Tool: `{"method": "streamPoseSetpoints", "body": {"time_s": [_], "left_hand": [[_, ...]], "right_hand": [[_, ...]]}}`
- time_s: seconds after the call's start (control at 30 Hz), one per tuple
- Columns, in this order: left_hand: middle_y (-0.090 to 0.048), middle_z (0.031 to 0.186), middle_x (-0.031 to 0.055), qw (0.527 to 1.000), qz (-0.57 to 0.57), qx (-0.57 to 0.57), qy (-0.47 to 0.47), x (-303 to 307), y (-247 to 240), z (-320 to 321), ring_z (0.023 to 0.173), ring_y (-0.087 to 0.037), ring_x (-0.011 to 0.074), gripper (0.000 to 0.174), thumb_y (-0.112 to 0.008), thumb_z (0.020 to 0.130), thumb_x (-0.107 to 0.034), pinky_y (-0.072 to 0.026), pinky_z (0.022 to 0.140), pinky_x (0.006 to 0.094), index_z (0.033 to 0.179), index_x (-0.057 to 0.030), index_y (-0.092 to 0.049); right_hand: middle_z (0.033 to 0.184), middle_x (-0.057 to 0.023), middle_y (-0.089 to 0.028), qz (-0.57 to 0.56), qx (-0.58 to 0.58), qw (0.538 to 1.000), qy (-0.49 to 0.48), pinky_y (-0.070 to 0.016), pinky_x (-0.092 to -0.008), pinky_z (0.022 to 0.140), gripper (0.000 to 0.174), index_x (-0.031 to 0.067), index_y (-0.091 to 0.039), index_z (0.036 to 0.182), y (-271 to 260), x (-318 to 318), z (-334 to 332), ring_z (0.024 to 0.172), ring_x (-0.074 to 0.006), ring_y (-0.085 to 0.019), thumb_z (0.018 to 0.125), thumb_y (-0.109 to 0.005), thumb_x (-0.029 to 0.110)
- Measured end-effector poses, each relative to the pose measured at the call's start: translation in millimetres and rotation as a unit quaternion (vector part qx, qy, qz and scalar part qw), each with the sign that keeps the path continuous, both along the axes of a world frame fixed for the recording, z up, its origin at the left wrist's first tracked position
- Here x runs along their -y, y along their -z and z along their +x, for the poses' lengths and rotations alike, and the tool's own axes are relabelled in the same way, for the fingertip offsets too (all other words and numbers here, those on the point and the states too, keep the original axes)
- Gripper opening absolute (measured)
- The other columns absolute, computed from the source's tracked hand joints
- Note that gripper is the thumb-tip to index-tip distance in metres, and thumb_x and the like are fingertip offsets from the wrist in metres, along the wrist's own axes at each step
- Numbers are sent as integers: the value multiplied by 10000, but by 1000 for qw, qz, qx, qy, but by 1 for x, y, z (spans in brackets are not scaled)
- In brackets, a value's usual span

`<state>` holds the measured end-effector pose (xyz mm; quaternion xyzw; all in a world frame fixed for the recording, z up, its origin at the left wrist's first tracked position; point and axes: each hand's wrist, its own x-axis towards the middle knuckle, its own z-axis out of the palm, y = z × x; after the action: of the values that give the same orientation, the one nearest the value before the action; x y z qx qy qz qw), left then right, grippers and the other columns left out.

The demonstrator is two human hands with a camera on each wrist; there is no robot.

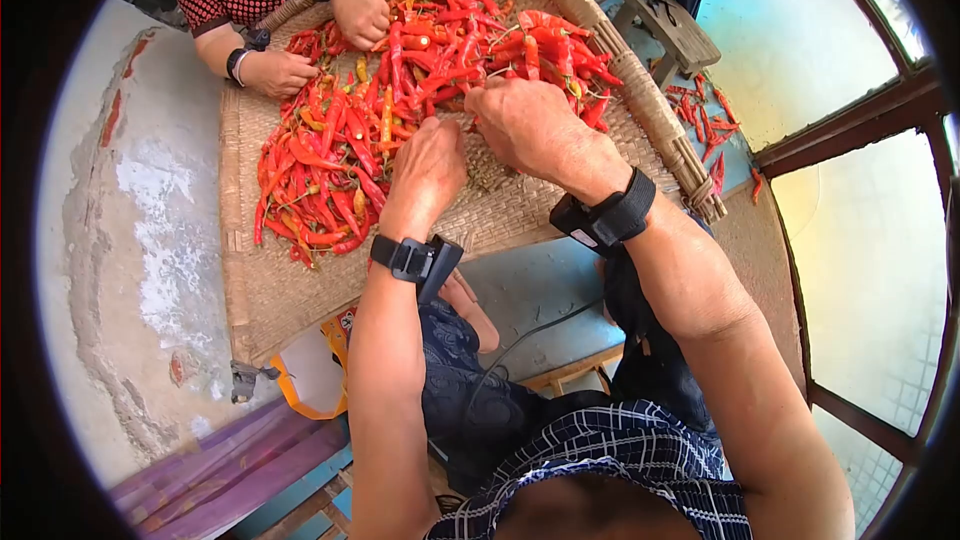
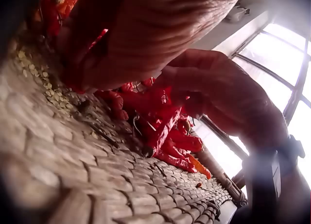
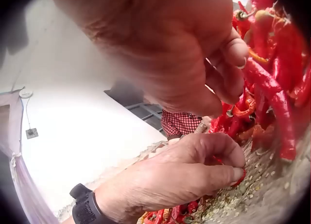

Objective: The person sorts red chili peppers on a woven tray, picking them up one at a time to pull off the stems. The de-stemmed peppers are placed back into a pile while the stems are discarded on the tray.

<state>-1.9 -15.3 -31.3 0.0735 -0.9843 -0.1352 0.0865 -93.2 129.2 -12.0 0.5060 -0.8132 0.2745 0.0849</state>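
Note:
Red chili peppers (image 1: 330, 150) cover much of a woven tray (image 1: 290, 300). My left hand (image 1: 430, 170) is low over the weave at the near edge of the pile. In the right wrist view, its thumb and forefinger pinch a small red chili piece (image 3: 239, 177), mostly hidden by the fingers. My right hand (image 1: 540, 130) hovers just to the right with bent fingers, its fingertips right at the red chilies (image 3: 272, 93); I cannot tell whether it grips one. Pale seeds (image 3: 226, 204) lie scattered on the weave beneath the hands.
Across the tray another person's two hands (image 1: 360, 15) touch the chilies. A thick rolled rim (image 1: 640, 80) bounds the tray's right side. Beyond it stand a small wooden bench (image 1: 670, 25) and fallen chilies (image 1: 705, 120). A plastered wall (image 1: 150, 200) rises on the left, windows (image 1: 870, 260) on the right.

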Motion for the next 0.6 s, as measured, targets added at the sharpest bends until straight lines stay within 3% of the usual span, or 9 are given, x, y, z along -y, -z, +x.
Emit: {"method": "streamPoseSetpoints", "body": {"time_s": [0.1, 0.17, 0.3, 0.33, 0.37, 0.47, 0.5, 0.57, 0.6], "left_hand": [[-599, 774, 201, 998, 25, -55, 18, 6, -2, 5, 783, -601, 371, 112, -527, 758, 11, -466, 700, 425, 860, 19, -574], [-609, 747, 192, 987, 156, -41, -25, 4, -13, 11, 720, -622, 326, 95, -530, 785, 9, -472, 665, 394, 868, 26, -573], [-586, 705, 164, 991, 115, -63, -14, 15, 1, 16, 683, -625, 228, 121, -521, 829, -2, -470, 617, 356, 944, 17, -550], [-632, 813, 210, 988, 139, -57, -25, 15, 3, 17, 803, -617, 410, 141, -532, 814, -7, -489, 703, 449, 955, 5, -531], [-632, 813, 210, 988, 138, -59, -26, 17, 4, 15, 803, -617, 410, 141, -532, 814, -7, -489, 703, 449, 955, 5, -531], [-623, 853, 166, 934, 319, -95, -133, 16, -18, 5, 823, -618, 334, 198, -571, 813, -18, -487, 740, 427, 1006, -16, -530], [-623, 853, 166, 934, 316, -99, -132, 15, -19, -1, 823, -618, 334, 198, -571, 813, -18, -487, 740, 427, 1006, -16, -530], [-596, 945, 173, 965, 78, -235, -88, 11, -19, -13, 905, -585, 339, 273, -619, 799, -44, -469, 804, 421, 1060, -37, -539], [-561, 1034, 176, 970, 36, -236, -51, 8, -18, -18, 995, -538, 350, 365, -659, 775, -59, -446, 868, 428, 1118, -54, -534]], "right_hand": [[820, -182, -647, 33, 17, 999, -22, -534, -431, 651, 118, 12, -625, 831, -1, 0, 3, 775, -335, -657, 774, -585, 106], [845, -179, -649, 54, 28, 996, -62, -537, -425, 650, 123, 10, -630, 841, 9, 6, 3, 780, -332, -660, 778, -584, 105], [899, -166, -645, 126, 1, 991, -45, -545, -403, 629, 143, 29, -646, 878, 14, 16, 16, 767, -293, -676, 767, -601, 109], [906, -155, -641, 127, -7, 991, -51, -545, -392, 619, 148, 39, -650, 885, 21, 20, 17, 768, -278, -679, 773, -599, 122], [906, -155, -641, 126, -9, 991, -51, -545, -392, 619, 148, 39, -650, 885, 25, 24, 18, 768, -278, -679, 773, -599, 122], [944, -133, -633, 159, -44, 986, -35, -536, -365, 609, 138, 64, -652, 884, 27, 30, 26, 758, -266, -674, 805, -566, 138], [944, -133, -633, 156, -47, 986, -34, -536, -365, 609, 138, 64, -652, 884, 26, 31, 28, 758, -266, -674, 805, -566, 138], [925, -128, -633, 153, -42, 987, -24, -536, -365, 620, 129, 76, -651, 885, 27, 34, 29, 757, -265, -669, 809, -562, 128], [865, -143, -652, 162, -43, 985, -43, -536, -375, 626, 125, 61, -651, 871, 24, 32, 27, 756, -275, -674, 807, -560, 117]]}}
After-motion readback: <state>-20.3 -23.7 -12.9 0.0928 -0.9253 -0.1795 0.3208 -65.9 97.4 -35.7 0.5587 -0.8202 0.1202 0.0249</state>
